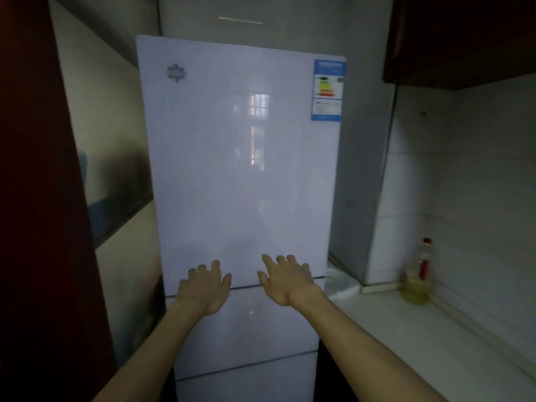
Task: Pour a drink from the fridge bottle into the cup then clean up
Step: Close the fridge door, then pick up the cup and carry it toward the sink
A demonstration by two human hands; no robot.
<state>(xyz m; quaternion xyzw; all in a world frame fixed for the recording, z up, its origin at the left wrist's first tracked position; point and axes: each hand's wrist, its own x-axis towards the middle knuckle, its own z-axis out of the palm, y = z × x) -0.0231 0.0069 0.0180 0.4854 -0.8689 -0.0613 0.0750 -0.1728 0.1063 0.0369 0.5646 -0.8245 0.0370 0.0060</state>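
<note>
I see both hands at the closed fridge: left hand and right hand fingers spread, holding nothing.

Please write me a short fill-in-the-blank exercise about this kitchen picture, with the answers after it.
1. The tall glossy white fridge has all its doors ____.
2. The blue rectangular energy label sits at the upper door's top ____ corner.
3. The left hand and the right hand both hold ____.
4. The clear plastic oil bottle on the white countertop has a ____ cap.
Answers: closed, right, nothing, red.
</note>
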